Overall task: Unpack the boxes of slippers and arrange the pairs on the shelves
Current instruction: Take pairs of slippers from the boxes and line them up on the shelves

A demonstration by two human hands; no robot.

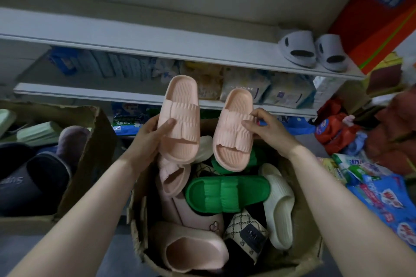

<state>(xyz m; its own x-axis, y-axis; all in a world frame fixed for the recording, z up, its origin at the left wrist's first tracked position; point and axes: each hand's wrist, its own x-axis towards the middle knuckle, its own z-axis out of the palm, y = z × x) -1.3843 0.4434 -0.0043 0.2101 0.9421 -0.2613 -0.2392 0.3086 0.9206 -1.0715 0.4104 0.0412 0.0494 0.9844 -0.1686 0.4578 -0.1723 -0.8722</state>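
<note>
Your left hand has its grip closed around one ridged peach foam slipper, and your right hand pinches its matching peach slipper by the strap. You hold both above the open cardboard box of mixed slippers, below the white shelf carrying a pale grey pair.

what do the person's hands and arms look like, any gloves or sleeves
Both are bare: the left hand and right hand wear no gloves, and no rings, watch or bracelet show. No sleeves reach the forearms, which are uncovered right to the frame's bottom edge.

Packaged goods on lower shelf; orange carton right.
</note>
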